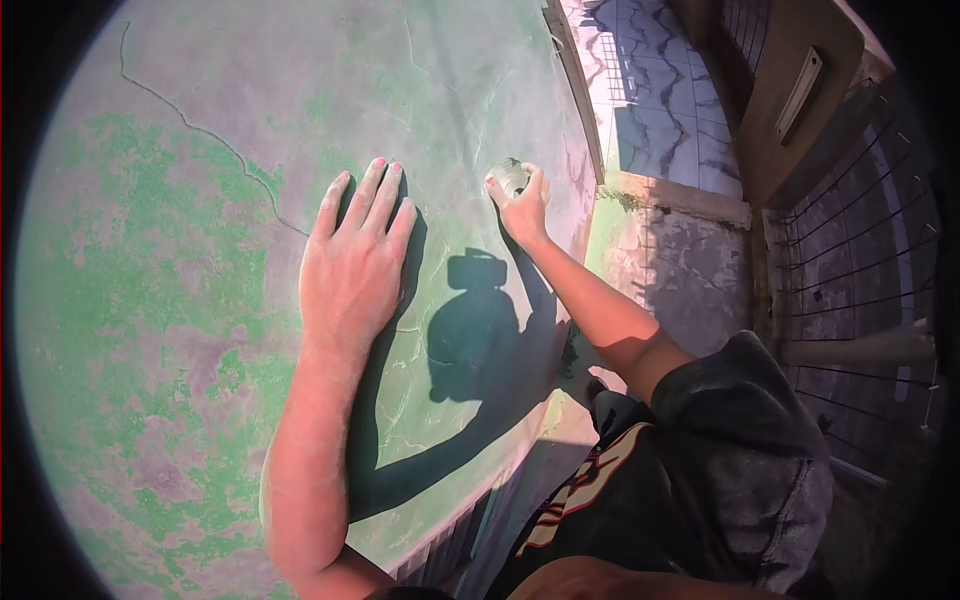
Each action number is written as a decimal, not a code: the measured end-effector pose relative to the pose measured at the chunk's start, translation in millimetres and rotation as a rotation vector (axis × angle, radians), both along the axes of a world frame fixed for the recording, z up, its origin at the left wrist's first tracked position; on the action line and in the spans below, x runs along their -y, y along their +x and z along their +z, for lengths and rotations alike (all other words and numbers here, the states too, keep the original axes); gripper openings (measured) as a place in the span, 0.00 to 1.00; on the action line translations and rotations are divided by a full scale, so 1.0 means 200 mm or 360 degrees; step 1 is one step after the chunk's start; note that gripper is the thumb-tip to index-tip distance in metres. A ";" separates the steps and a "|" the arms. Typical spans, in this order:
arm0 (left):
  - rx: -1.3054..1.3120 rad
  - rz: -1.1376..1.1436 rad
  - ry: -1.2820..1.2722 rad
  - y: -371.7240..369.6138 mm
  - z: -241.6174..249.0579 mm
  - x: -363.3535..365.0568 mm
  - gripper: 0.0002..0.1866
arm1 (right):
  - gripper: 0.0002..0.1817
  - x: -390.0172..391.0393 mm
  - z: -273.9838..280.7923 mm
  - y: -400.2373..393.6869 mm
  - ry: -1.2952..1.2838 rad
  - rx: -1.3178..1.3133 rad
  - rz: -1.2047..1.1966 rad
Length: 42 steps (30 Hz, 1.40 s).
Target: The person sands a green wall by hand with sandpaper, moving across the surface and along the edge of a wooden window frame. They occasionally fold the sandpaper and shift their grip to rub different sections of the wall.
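My left hand [355, 245] rests flat on a green wall [200, 370] with patchy, worn paint, its fingers spread and dusty. To its right, my right hand [522, 205] grips a small, pale rounded object [511, 176] against the same wall, near the wall's right edge. What that object is I cannot make out. Between the two arms, a dark shadow of my head and arm falls on the wall. A long crack runs down the wall from the upper left towards my left hand.
Marble-patterned tiles [670, 110] lie beyond the wall's edge at the upper right, with a rough concrete ledge [685, 200] below them. Metal bars [850, 230] and a pale horizontal pipe [860, 348] stand at the far right.
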<state>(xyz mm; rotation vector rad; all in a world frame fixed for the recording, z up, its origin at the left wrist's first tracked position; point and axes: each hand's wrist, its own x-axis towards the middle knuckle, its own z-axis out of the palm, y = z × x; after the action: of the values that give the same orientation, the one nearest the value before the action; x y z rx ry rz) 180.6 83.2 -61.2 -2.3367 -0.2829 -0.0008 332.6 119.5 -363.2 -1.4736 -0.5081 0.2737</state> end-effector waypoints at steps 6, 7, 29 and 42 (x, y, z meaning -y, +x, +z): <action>0.0084 0.0072 -0.0067 -0.02 0.00 0.05 0.16 | 0.43 0.16 0.22 -0.26 0.0310 0.0010 0.0277; 0.0090 0.0107 -0.0101 -0.02 0.01 0.06 0.19 | 0.44 0.22 0.24 -0.32 0.0345 -0.0032 0.0432; 0.0382 0.0275 0.0240 -0.05 0.16 0.12 0.20 | 0.60 -0.04 0.39 0.25 0.0102 0.0065 0.0107; 0.0617 0.0468 0.0273 -0.07 0.29 0.19 0.36 | 0.67 -0.15 0.66 0.32 0.0341 0.0169 0.0135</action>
<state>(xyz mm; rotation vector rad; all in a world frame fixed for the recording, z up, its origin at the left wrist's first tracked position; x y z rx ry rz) 165.8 44.7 -3.6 -2.0923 -0.7848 -0.3236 397.0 150.2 -230.5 -1.2642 -0.6664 0.2014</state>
